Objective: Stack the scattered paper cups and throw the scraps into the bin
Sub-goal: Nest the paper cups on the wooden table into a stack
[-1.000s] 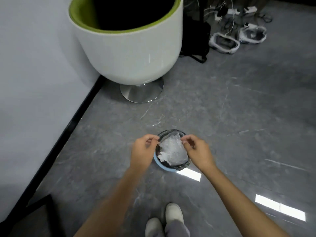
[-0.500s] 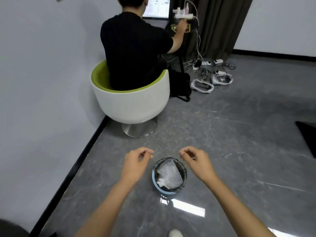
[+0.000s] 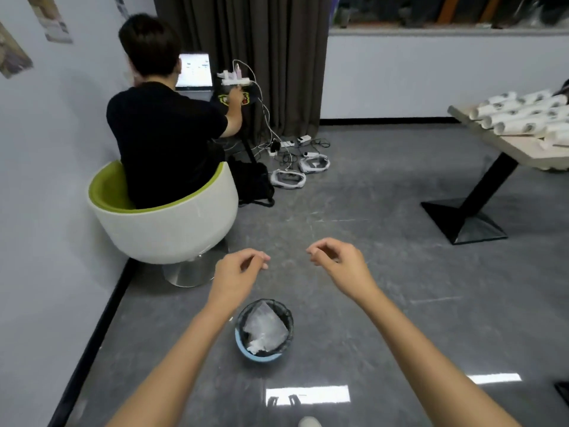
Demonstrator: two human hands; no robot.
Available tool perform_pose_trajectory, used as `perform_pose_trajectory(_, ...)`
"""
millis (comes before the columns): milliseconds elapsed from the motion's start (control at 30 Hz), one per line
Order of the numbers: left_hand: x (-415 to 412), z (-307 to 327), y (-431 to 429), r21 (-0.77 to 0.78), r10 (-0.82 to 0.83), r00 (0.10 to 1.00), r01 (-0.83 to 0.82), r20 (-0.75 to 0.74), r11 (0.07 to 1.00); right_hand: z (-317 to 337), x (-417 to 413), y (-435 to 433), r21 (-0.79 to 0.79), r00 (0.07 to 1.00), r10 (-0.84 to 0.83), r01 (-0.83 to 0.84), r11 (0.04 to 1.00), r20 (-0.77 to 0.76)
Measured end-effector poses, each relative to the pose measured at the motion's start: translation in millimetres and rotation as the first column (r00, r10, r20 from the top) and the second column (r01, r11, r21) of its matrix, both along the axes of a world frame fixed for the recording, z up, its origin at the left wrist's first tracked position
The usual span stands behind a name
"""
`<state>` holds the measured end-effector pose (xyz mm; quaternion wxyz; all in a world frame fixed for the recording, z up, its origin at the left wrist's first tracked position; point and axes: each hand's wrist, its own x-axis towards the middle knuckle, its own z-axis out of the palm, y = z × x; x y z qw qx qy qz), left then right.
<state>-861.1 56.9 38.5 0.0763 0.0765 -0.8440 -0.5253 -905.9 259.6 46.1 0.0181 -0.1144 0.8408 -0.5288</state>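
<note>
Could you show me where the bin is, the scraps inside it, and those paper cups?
bin (image 3: 261,359), head view, on its blue outer wall.
scraps (image 3: 264,326), head view, on the crumpled clear sheet.
paper cups (image 3: 517,126), head view, on one white row lying far right.

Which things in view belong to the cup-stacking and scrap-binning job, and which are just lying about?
Job: paper cups lying on the table; bin; scraps inside it; left hand and right hand, both empty.

Lying about: chair; headsets; cables; laptop.
</note>
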Motion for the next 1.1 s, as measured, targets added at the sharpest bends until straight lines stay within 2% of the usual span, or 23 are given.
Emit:
perform_pose_trajectory(233,-12,23,83,-0.003,-0.218,0.976,0.218,-0.026,0.976,21,34,88,-0.026,0.978,-0.205,0.204,0.979,-0.030)
perform_pose_trajectory(433,-28,34,175,0.009,-0.397,0.917,0.398,-0.019,0.918,32,56,178,-0.046,0.925,-0.379,0.377,0.925,-0.039)
perform_pose_trajectory(733,-51,37,369,0.020,-0.620,0.782,0.622,-0.068,0.783,48,86,358,0.000,0.816,-0.575,0.576,0.817,-0.057)
perform_pose_trajectory(1100,-37,39,615,0.059,-0.800,0.595,0.804,-0.079,0.592,52,149,565,-0.015,0.658,-0.753,0.752,0.658,-0.010)
